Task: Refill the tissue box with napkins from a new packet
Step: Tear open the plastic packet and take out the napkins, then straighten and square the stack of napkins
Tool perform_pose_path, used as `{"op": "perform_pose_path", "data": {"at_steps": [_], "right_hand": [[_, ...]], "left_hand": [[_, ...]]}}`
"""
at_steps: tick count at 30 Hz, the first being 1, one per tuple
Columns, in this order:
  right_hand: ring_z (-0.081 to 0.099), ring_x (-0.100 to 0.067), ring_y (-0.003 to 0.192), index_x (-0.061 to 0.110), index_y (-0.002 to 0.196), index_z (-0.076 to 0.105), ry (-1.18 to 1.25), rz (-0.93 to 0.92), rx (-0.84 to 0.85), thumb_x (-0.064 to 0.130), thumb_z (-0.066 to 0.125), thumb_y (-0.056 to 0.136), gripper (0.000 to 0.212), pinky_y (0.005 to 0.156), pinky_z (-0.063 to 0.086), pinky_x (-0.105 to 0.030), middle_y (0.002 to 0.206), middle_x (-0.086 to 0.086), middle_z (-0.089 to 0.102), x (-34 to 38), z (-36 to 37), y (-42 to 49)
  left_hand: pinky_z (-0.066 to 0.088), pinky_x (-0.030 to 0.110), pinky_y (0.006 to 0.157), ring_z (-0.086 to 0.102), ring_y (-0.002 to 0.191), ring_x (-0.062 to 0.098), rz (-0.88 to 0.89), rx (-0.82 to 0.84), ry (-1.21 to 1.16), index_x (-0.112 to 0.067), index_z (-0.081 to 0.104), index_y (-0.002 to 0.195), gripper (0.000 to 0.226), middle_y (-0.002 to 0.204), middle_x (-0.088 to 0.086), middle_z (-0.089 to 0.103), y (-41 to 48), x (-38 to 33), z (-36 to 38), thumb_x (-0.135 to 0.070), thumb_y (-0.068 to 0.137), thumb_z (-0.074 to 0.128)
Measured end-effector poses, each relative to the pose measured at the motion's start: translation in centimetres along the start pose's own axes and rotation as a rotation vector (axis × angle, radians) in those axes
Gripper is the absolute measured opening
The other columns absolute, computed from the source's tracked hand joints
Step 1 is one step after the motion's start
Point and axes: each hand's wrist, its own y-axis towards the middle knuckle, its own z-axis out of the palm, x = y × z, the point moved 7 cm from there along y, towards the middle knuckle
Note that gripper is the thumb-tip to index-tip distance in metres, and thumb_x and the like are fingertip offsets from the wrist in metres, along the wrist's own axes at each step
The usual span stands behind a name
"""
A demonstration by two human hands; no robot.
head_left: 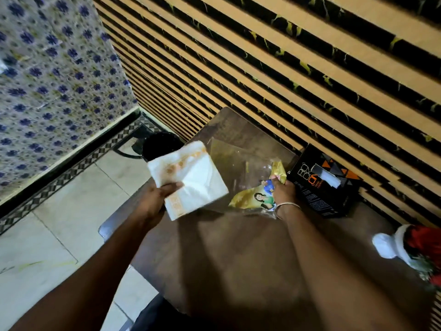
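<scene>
My left hand (156, 199) grips a stack of white napkins (191, 177) with orange print, held above the left edge of the brown table (238, 247). The clear and gold plastic packet (248, 177) lies crumpled on the table, and my right hand (284, 191) is closed on its gold printed end. Just right of that hand stands the black tissue box (319, 185) with orange lettering, against the wall. A white strip shows in the slot on its top.
A slatted tan-and-black wall (286, 68) runs along the table's far side. A white vase (391, 244) with red flowers stands at the table's right. A dark round bin (160, 145) sits on the tiled floor (59, 223) to the left, by a blue-patterned tiled wall.
</scene>
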Motion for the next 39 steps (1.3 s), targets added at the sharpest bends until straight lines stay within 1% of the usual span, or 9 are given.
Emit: {"op": "perform_pose_path", "data": {"at_steps": [3,6,11,17,20,22,27,34,39], "right_hand": [[0.058,-0.023,0.085,-0.009,0.112,0.065,0.031,0.054,-0.070,0.022,0.061,0.096,0.035,0.070,0.045,-0.027,0.100,-0.018,0.066,-0.3,0.1,0.7],[0.059,-0.025,0.087,-0.008,0.113,0.065,0.051,0.066,-0.095,0.021,0.061,0.095,0.035,0.079,0.048,-0.036,0.116,-0.027,0.068,0.2,1.1,1.0],[0.066,-0.035,0.099,-0.012,0.116,0.063,0.030,0.046,-0.129,0.014,0.055,0.097,0.034,0.075,0.043,-0.031,0.117,-0.027,0.067,1.8,2.4,1.1],[0.069,-0.038,0.094,-0.005,0.107,0.069,0.054,0.034,-0.142,0.024,0.056,0.078,0.043,0.087,0.057,-0.051,0.105,-0.026,0.071,1.9,3.4,3.3],[0.068,-0.030,0.084,0.000,0.106,0.069,0.081,0.015,-0.053,0.013,0.058,0.079,0.032,0.081,0.060,-0.051,0.095,-0.016,0.070,1.6,4.7,4.7],[0.070,-0.034,0.086,0.001,0.107,0.069,0.040,-0.002,-0.002,0.009,0.061,0.082,0.027,0.078,0.059,-0.048,0.098,-0.017,0.072,3.4,5.1,2.9],[0.068,-0.028,0.091,0.007,0.113,0.066,0.044,-0.033,0.110,0.013,0.065,0.089,0.025,0.084,0.058,-0.043,0.103,-0.012,0.070,4.4,5.8,2.0],[0.056,-0.033,0.127,0.020,0.146,0.040,-0.001,-0.006,0.023,0.056,0.067,0.076,0.083,0.104,0.049,-0.048,0.144,-0.014,0.052,2.7,3.2,0.0],[0.023,-0.034,0.148,0.017,0.156,0.021,-0.101,0.039,-0.079,0.050,0.052,0.096,0.075,0.115,0.027,-0.040,0.162,-0.018,0.018,-2.8,2.2,-9.4]], "left_hand": [[0.062,0.041,0.071,0.074,0.091,0.028,0.033,-0.027,-0.105,-0.004,0.063,0.120,0.029,0.109,0.013,0.075,-0.6,-2.3,-2.2,0.000,0.092,0.056],[0.050,0.028,0.040,0.066,0.050,0.025,0.013,0.019,-0.130,-0.009,0.071,0.089,0.024,0.069,0.007,0.071,-2.0,-3.7,-3.2,-0.010,0.097,0.048],[0.045,0.025,0.030,0.060,0.036,0.017,-0.053,0.037,-0.014,-0.007,0.062,0.081,0.029,0.050,0.001,0.063,-3.4,-3.7,-3.2,-0.009,0.100,0.040],[0.049,0.025,0.036,0.065,0.045,0.019,0.081,-0.001,-0.220,-0.013,0.062,0.095,0.025,0.069,0.003,0.072,-3.0,-4.7,-6.3,-0.009,0.101,0.038],[0.052,0.029,0.037,0.066,0.044,0.025,-0.064,0.115,-0.045,-0.008,0.074,0.084,0.017,0.065,0.009,0.071,-3.6,-4.0,-4.1,-0.023,0.075,0.074],[0.059,0.031,0.053,0.075,0.067,0.023,-0.150,0.241,0.132,-0.006,0.075,0.097,0.042,0.086,0.010,0.078,-3.3,-2.5,-2.0,-0.021,0.059,0.086],[0.058,0.043,0.090,0.069,0.111,0.034,-0.346,0.428,0.459,-0.008,0.063,0.127,0.044,0.123,0.015,0.071,-0.8,2.9,1.2,0.006,0.085,0.065],[0.055,0.050,0.096,0.072,0.105,0.031,-0.300,0.466,0.769,-0.015,0.069,0.115,0.040,0.112,0.006,0.076,1.6,4.7,2.3,-0.012,0.076,0.080],[0.058,0.039,0.092,0.073,0.094,0.014,-0.085,0.259,0.880,-0.024,0.067,0.116,0.042,0.110,-0.006,0.075,2.2,3.6,2.3,-0.034,0.078,0.083]]}}
